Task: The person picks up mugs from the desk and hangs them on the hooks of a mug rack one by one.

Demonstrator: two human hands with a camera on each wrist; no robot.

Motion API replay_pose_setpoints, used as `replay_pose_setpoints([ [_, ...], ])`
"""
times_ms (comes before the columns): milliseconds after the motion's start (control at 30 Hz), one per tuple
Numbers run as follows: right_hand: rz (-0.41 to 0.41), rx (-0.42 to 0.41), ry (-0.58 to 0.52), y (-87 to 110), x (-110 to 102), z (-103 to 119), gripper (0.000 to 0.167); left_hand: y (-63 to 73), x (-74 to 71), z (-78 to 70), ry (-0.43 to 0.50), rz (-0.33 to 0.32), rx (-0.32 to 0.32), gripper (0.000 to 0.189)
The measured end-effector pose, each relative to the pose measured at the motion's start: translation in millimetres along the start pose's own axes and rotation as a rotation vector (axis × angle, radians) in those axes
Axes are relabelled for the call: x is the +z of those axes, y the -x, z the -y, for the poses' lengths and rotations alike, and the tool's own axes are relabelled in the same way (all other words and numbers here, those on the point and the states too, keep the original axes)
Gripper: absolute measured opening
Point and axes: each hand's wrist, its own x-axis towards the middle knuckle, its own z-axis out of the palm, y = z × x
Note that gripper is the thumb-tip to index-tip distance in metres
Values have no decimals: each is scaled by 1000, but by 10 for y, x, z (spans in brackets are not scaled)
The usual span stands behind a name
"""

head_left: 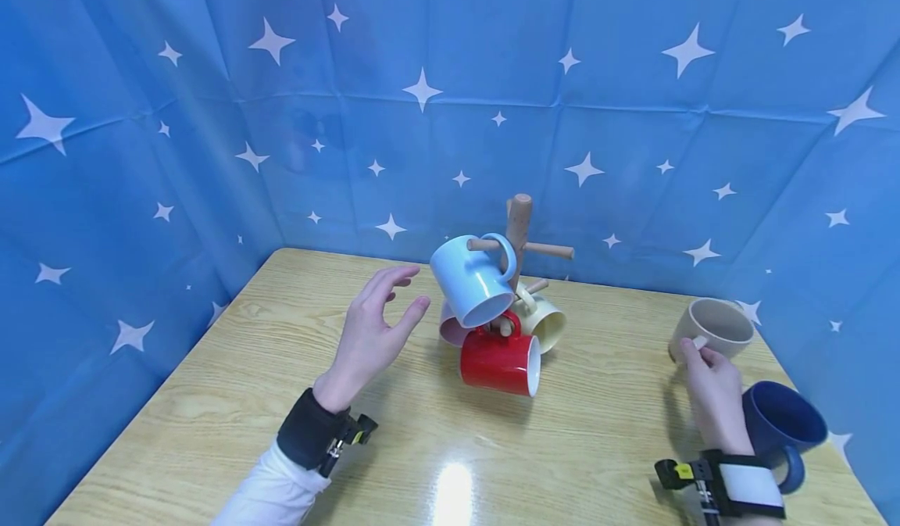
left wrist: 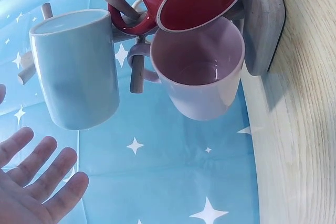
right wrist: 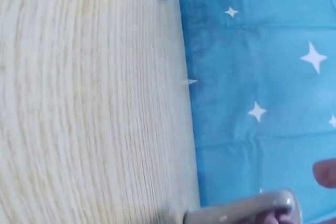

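Note:
My right hand (head_left: 713, 397) grips the handle of a beige-grey mug (head_left: 720, 327) standing upright at the table's right side. The right wrist view shows part of its handle (right wrist: 247, 209) with fingertips inside the loop. My left hand (head_left: 373, 334) is held up with fingers spread, just left of a light blue mug (head_left: 467, 276), touching nothing. That mug hangs by its handle on a peg of a wooden mug tree (head_left: 519, 221). On lower pegs hang a red mug (head_left: 495, 362), a cream mug (head_left: 547, 324) and a pale pink mug (left wrist: 202, 93), mostly hidden in the head view.
A dark blue mug (head_left: 783, 420) stands beside my right wrist, near the table's right edge, its handle toward me. The wooden table (head_left: 605, 432) meets a blue star-patterned cloth (head_left: 633, 104) at the back and sides. One upper peg (head_left: 550, 251) points right, bare.

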Motion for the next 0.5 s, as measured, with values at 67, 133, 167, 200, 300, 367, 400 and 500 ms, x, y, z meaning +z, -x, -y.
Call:
replay_pose_setpoints([
  [67,32,6,-1,-2,-5,4,62,2,-1,2,2,0,0,43],
  [133,55,20,-18,-6,-4,8,64,5,0,4,6,3,-2,43],
  [167,69,27,-24,-6,-4,10,67,6,1,4,7,4,-3,43],
  [200,85,29,-23,-5,-6,10,69,7,2,3,9,6,-4,43],
  [300,97,39,-30,-14,-6,6,70,8,2,-7,21,10,-6,43],
  [367,103,44,-27,-21,-2,3,69,8,0,-20,28,13,-9,42],
  [400,113,41,-28,-20,2,3,71,8,-1,-28,31,14,-10,42],
  [500,153,53,-27,-14,19,16,79,6,-1,-49,36,18,-12,43],
])
